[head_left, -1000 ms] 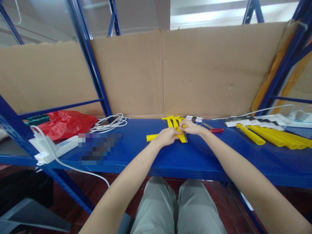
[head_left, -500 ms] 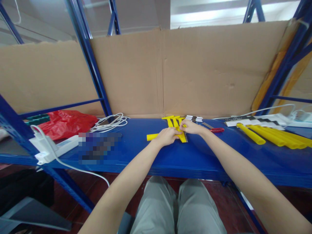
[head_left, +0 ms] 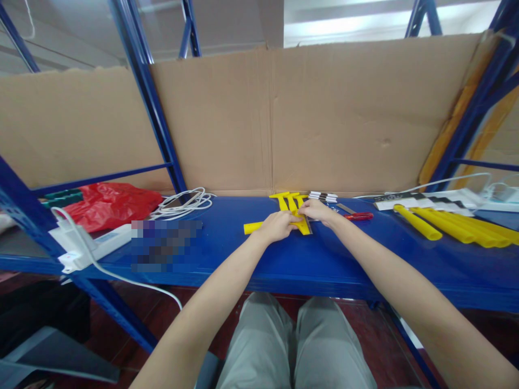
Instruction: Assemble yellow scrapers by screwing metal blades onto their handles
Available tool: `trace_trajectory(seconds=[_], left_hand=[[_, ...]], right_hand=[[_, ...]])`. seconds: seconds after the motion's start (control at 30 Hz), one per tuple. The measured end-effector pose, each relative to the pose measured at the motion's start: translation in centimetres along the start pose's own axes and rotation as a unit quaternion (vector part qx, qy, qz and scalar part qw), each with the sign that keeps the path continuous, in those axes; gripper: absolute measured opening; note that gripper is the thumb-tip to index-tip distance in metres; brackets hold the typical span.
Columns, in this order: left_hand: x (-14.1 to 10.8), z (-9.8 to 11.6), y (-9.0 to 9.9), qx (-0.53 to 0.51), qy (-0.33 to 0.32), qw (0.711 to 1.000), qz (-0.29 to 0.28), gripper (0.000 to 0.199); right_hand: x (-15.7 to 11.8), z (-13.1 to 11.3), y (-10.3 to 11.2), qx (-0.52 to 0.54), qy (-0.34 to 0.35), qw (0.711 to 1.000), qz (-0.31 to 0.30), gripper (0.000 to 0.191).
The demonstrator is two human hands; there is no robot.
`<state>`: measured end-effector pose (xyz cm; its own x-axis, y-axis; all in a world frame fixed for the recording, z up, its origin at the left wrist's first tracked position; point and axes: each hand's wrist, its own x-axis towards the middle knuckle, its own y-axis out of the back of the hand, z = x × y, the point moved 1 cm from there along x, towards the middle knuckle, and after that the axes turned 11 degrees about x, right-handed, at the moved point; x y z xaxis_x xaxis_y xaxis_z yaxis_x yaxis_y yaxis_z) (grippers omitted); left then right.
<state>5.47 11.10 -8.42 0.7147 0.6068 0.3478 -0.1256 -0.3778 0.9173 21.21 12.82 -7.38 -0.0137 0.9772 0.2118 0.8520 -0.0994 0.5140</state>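
- Right grip (head_left: 318, 209) had shifted slightly since half a second earlier, its fingers drawing closer together over the yellow T-shaped tool (head_left: 303, 228); the left had barely moved.
- At nine o'clock from that tool's head, far along the blue worktop (head_left: 221, 237), lay a red plastic bag (head_left: 119, 205).
- Left grip (head_left: 277, 226), nearer at nine, was clenched around the tool, whose handle poked out beyond it.
- The tool lay low over the worktop; it looked light, stiff and rather smooth, best held by its handle, away from the thin metal edge.
- Three similar yellow pieces (head_left: 291, 203) sat at eleven.
- Right grip was at one to two, fingertips bunched; whether they pinched anything, I could not tell.
- Towards three came a red-handled tool (head_left: 360, 216), then yellow tubes (head_left: 448, 226).
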Motion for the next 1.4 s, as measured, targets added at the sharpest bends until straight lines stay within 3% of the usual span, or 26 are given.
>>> trace_trajectory(seconds=[0.63, 0.83, 0.9, 1.03, 1.1, 1.23, 1.4], left_hand=[[-0.1, 0.0, 0.4, 0.005, 0.009, 1.0, 0.011, 0.036], [0.0, -0.1, 0.3, -0.013, 0.024, 0.999, 0.023, 0.033], [0.1, -0.2, 0.2, -0.026, 0.035, 0.998, 0.039, 0.033], [0.3, -0.5, 0.0, -0.035, 0.065, 0.994, 0.082, 0.033], [0.3, -0.6, -0.2, -0.037, 0.07, 0.992, 0.094, 0.032], [0.4, -0.9, -0.5, -0.039, 0.062, 0.992, 0.106, 0.033], [0.4, -1.0, -0.8, -0.014, 0.062, 0.993, 0.098, 0.05]], right_hand=[[-0.5, -1.0, 0.1, 0.064, 0.015, 0.998, 0.019, 0.012], [-0.3, -1.0, 1.0, 0.112, 0.006, 0.991, 0.078, 0.011], [-0.4, -1.0, 1.3, 0.166, -0.026, 0.984, 0.054, 0.013], [-0.7, -1.1, 1.7, 0.295, -0.092, 0.945, -0.107, 0.012], [-0.9, -1.1, 1.8, 0.318, -0.108, 0.93, -0.151, 0.01], [-1.1, -1.2, 2.0, 0.311, -0.122, 0.929, -0.159, 0.009], [-1.4, -1.7, 1.8, 0.298, -0.127, 0.936, -0.138, 0.013]])
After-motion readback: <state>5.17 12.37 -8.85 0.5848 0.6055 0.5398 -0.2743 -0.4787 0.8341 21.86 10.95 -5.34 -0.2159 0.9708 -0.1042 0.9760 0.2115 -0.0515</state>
